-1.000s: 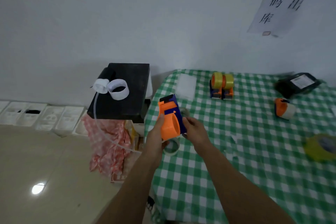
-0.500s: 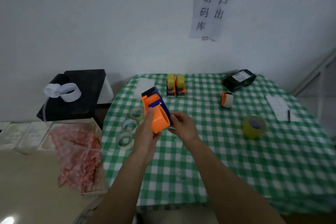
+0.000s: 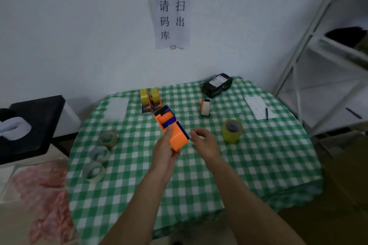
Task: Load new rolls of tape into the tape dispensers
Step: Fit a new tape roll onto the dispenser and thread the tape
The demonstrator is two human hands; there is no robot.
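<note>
Head view: A person's left hand (image 3: 165, 151) held an orange-and-blue tape dispenser (image 3: 172, 128) above the green checked table (image 3: 258, 165), thumb pressed on its orange top and fingers wrapped beneath its rear end. The right hand (image 3: 205, 143) hovered just to the right of the dispenser with its fingers loosely curled. Nothing showed in its grasp, and whether a fingertip touched the blue edge could not be told.

No roll showed in the held dispenser, so its loading appeared yet to be done. Just beyond its front end stood two dispensers (image 3: 150, 98) already carrying yellow tape, which looked finished. A small orange-and-white dispenser (image 3: 205, 107) stood beyond and to the right of the held one, its state unclear.

A yellow-green roll (image 3: 232, 131) lay to the right of the held dispenser, past the right hand, and seemed the likely next refill. Three pale rings (image 3: 100, 153), either thin rolls or spent cores, lay well to the left of it.
</note>
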